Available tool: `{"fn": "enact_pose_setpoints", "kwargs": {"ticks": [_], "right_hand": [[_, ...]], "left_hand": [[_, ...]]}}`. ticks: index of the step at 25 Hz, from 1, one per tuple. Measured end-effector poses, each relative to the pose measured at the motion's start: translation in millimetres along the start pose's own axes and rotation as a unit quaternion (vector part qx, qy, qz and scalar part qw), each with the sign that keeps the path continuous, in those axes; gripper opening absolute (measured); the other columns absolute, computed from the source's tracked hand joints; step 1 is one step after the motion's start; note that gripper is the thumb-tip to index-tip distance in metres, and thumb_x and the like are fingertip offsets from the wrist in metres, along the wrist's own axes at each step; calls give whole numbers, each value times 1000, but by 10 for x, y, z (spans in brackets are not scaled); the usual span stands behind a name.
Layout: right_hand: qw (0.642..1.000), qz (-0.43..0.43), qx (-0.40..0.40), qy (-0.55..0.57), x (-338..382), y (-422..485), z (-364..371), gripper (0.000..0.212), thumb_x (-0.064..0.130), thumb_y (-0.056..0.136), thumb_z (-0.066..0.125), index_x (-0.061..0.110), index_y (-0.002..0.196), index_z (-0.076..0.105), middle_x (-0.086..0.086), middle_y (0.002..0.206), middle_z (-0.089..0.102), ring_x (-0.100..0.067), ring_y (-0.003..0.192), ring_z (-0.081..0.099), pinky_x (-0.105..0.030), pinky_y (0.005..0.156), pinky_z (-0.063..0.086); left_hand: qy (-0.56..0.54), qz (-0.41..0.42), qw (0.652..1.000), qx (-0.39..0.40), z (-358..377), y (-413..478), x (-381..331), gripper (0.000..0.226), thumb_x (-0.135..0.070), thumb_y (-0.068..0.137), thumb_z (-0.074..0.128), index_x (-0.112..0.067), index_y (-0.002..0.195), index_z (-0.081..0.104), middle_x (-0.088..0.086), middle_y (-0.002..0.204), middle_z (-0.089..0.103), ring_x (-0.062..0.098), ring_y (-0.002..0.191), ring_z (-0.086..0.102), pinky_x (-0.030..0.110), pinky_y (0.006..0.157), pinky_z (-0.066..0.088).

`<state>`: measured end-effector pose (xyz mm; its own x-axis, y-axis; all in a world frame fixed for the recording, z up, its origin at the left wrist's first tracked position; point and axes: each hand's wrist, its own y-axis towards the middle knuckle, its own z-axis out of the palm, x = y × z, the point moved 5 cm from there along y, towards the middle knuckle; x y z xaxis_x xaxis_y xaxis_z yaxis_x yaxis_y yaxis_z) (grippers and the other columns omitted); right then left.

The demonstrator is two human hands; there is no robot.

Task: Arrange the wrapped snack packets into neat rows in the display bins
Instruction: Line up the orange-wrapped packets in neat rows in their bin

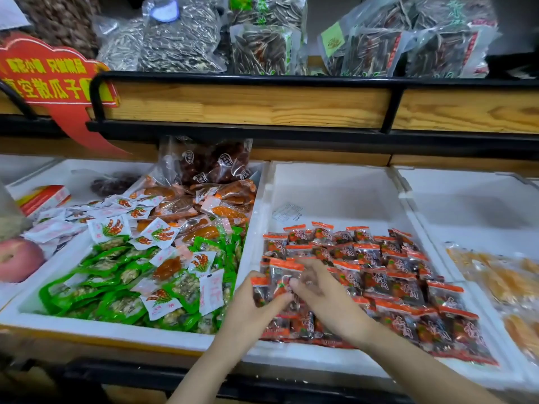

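Note:
Several red-and-dark wrapped snack packets (390, 275) lie in rough rows in the middle white foam bin (329, 188). My left hand (248, 310) grips a packet (260, 290) at the bin's front left, thumb and fingers curled round it. My right hand (323, 295) reaches in from the right, its blurred fingers pinching the upright packets (284, 277) beside the left hand. The back half of this bin is bare white foam with a small paper label (287, 212).
The left foam bin (87, 325) holds mixed green, white and orange packets (131, 272). A right bin (466, 199) holds yellow-orange packets (507, 284). Above runs a wooden shelf with black rails (248, 104), bags of seeds (262, 45) and a red sign (49, 80). A peach (17, 259) lies far left.

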<state>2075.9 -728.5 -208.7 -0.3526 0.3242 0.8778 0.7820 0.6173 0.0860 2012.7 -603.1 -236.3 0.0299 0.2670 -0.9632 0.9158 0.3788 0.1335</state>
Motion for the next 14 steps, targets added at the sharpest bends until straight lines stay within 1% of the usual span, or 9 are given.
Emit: {"fn": "enact_pose_setpoints", "kwargs": {"ticks": [2, 3, 6, 8, 9, 10, 12, 13, 14], "right_hand": [[997, 42, 5, 67, -119, -158, -37, 43, 25, 93, 53, 21, 132, 35, 8, 87, 62, -3, 86, 63, -20, 76, 52], [994, 63, 1, 87, -168, -224, -98, 43, 25, 92, 57, 20, 130, 37, 7, 83, 64, -4, 86, 64, -21, 75, 52], [991, 85, 8, 107, -263, -405, -333, 36, 21, 88, 62, 17, 120, 47, 5, 80, 70, -7, 81, 68, -20, 71, 50], [988, 91, -6, 125, -284, -444, -552, 26, 16, 88, 60, 13, 113, 52, 0, 86, 73, -13, 80, 70, -18, 63, 51], [986, 96, -32, 135, -301, -416, -710, 25, 16, 88, 59, 13, 112, 52, -2, 91, 73, -16, 80, 71, -16, 59, 51], [983, 100, -71, 137, -342, -363, -893, 29, 19, 87, 59, 13, 114, 51, -3, 93, 72, -18, 80, 71, -17, 60, 52], [976, 103, -162, 107, -487, -228, -1285, 48, 31, 83, 62, 11, 123, 46, -2, 89, 71, -20, 80, 70, -29, 72, 54], [972, 107, -197, 77, -551, -160, -1451, 54, 35, 83, 62, 8, 125, 44, -2, 86, 68, -19, 83, 67, -30, 77, 51], [967, 118, -222, 35, -643, -77, -1600, 52, 34, 86, 60, 6, 126, 43, -1, 85, 65, -18, 85, 61, -24, 73, 48]], "left_hand": [[39, 5, 999, 37, 158, -60, -26, 26, -25, 79, 75, -29, 97, 57, -19, 87, 67, -8, 83, 62, 7, 69, 43], [48, 10, 997, 53, 220, -89, -36, 29, -27, 79, 76, -29, 100, 56, -19, 92, 66, -8, 86, 61, 7, 71, 43], [56, -13, 991, 122, 412, -154, -135, 33, -34, 80, 74, -32, 106, 54, -20, 101, 65, -10, 92, 59, 11, 81, 44], [33, -36, 986, 159, 510, -167, -272, 26, -39, 84, 67, -35, 107, 54, -21, 104, 64, -10, 94, 58, 15, 84, 44], [18, -53, 985, 164, 548, -130, -320, 20, -40, 88, 60, -34, 106, 54, -20, 104, 63, -7, 95, 58, 17, 83, 43], [4, -73, 985, 155, 563, -64, -370, 15, -40, 92, 54, -32, 105, 54, -17, 103, 61, -5, 94, 56, 19, 83, 40], [-28, -106, 986, 122, 585, 200, -371, 8, -37, 98, 47, -33, 105, 50, -15, 101, 58, -4, 89, 53, 24, 88, 37], [-49, -123, 986, 102, 585, 369, -348, 10, -33, 99, 47, -33, 109, 49, -11, 104, 60, 2, 92, 57, 28, 93, 40], [-60, -140, 985, 83, 604, 535, -331, 21, -31, 98, 50, -29, 118, 48, -4, 111, 63, 12, 100, 60, 37, 101, 42]]}}
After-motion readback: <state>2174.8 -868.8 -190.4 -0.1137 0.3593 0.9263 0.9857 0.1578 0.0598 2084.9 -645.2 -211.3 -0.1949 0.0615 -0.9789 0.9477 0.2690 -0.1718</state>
